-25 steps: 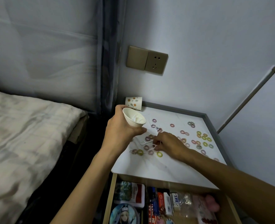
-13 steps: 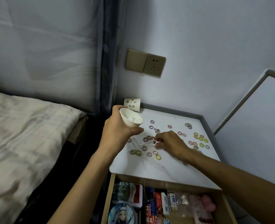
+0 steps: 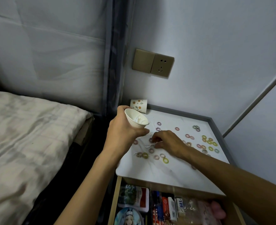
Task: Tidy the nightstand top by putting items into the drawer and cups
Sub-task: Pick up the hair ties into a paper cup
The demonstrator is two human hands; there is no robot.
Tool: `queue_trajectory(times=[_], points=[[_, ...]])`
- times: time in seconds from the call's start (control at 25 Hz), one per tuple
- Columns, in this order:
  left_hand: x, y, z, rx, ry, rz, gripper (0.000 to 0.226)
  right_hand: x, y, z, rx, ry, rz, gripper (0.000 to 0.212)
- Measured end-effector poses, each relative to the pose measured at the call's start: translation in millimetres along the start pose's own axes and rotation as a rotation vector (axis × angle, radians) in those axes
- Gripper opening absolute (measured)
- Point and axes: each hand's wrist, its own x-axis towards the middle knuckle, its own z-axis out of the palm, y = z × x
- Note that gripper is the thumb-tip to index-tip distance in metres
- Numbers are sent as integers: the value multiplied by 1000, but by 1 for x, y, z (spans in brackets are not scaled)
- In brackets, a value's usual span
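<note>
Well, the left hand is up over the left edge of the surface, fingers and thumb wrapped round a small white paper cup. It holds the cup tilted, with its mouth turned towards the right hand. Something pale and thin lies inside, too faint to name. The right hand is down on the surface near the middle, knuckles up and fingers curled under, with the fingertips set among the coloured rings. Whether they have anything pinched I cannot tell. The rings lie loose over most of the marble-patterned top. They are thickest towards the right edge, with a few near the front left and a few at the back. A second cup, white with orange dots, stands at the back left corner against the wall, just behind the one in the hand. Below the front edge the drawer is pulled out, crammed with packets and a round tin showing a cartoon figure. A brass-coloured socket plate sits on the wall above, and the bed lies off to the left.
</note>
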Motion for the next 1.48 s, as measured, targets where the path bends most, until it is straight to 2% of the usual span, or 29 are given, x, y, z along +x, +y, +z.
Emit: queue_trajectory(times=[0.2,0.4,0.56,0.64,0.76,0.8,0.96,1.12,1.28,1.36,1.48], points=[[-1,2,2,6,-8,-3,69,9,-3,-3,-113,-47,-9,25],[0,0,3,8,-17,-7,72,9,-8,0,-163,-74,-30,14],[-1,1,3,20,-20,-3,69,3,-4,12,-285,3,-81,20],[-1,1,4,23,-18,0,67,0,-4,9,-135,33,-12,16],[0,-1,6,47,-18,4,68,2,-8,-20,420,216,134,6],[0,-2,8,55,-18,4,69,3,-9,-35,488,280,120,4],[3,-3,18,89,-24,1,74,-4,-24,-101,487,266,-18,10],[2,-2,32,127,-49,19,77,-15,-48,-140,209,124,-193,17],[-2,1,43,163,-71,51,76,-14,-74,-133,11,-30,-366,23],[0,1,42,152,-59,52,74,-13,-74,-132,145,6,-344,23],[5,-3,38,120,-22,36,75,-5,-45,-135,455,170,-193,15]])
